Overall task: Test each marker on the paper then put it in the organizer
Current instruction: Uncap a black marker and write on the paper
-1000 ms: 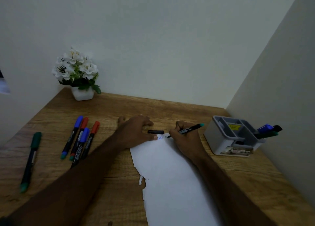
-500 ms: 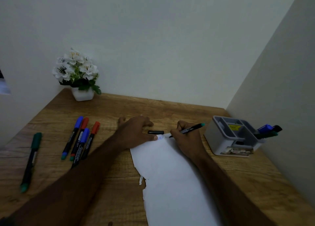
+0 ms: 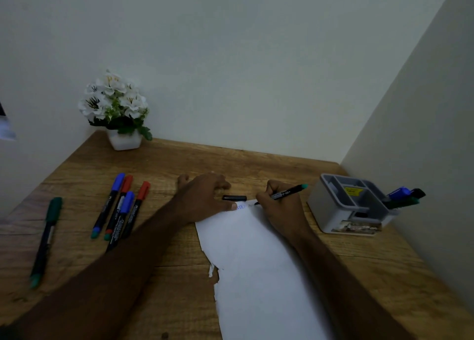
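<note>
The right hand (image 3: 279, 208) held a black marker (image 3: 284, 192) with its fingers curled around the barrel. The tip of the marker touched the far end of the white paper (image 3: 256, 262), and its teal end pointed up and to the right, toward the organizer (image 3: 341, 211). Some small blue scribbles (image 3: 241, 206) were on the paper just beside the tip. A few faint dark strokes lay next to them, too small to read.

The left hand (image 3: 205, 198) lay flat on the table (image 3: 179, 160), palm down, and its thumb pressed the far left corner of the paper. Its fingers were spread and relaxed, and they held nothing. A black cap (image 3: 234, 198) lay on the table between the two hands, just behind the edge of the paper.

The grey organizer stood at the right side of the table, near the wall. Three markers (image 3: 404, 197) were leaning in its right compartment: one blue, one black and one green.

To the left of the left arm lay four markers close together: a blue marker (image 3: 107, 206), a red marker (image 3: 119, 207), a second blue marker (image 3: 120, 219) and a second red marker (image 3: 136, 208). A green marker (image 3: 46, 239) lay alone, well apart from them, near the left edge of the table. A white pot of white flowers (image 3: 115, 108) stood in the far left corner.
</note>
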The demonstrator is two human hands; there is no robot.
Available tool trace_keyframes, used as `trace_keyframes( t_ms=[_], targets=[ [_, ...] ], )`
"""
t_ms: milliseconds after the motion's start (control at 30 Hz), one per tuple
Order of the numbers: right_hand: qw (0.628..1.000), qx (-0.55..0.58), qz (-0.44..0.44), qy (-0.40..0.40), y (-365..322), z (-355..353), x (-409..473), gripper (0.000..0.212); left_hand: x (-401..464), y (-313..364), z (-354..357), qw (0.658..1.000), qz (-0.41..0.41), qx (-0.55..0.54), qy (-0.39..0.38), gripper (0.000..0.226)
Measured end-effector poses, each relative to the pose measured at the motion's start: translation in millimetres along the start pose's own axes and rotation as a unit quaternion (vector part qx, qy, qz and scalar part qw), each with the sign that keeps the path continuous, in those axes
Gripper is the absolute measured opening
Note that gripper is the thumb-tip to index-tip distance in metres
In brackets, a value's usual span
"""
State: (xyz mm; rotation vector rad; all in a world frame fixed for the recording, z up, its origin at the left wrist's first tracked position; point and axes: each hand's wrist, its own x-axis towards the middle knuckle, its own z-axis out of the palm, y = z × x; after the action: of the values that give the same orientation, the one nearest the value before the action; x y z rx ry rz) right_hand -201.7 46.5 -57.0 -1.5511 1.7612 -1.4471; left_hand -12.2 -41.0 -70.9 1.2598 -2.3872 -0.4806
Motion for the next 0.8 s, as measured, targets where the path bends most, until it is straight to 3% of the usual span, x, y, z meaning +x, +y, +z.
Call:
trace_keyframes(
  t_ms=[800],
  targets=[
    [1.0, 0.009, 0.016, 0.015, -0.4, -2.9, -0.5, 0.037, -0.5, 1.1, -1.4, 1.0, -0.002, 0.005, -0.007, 0.062]
  ],
)
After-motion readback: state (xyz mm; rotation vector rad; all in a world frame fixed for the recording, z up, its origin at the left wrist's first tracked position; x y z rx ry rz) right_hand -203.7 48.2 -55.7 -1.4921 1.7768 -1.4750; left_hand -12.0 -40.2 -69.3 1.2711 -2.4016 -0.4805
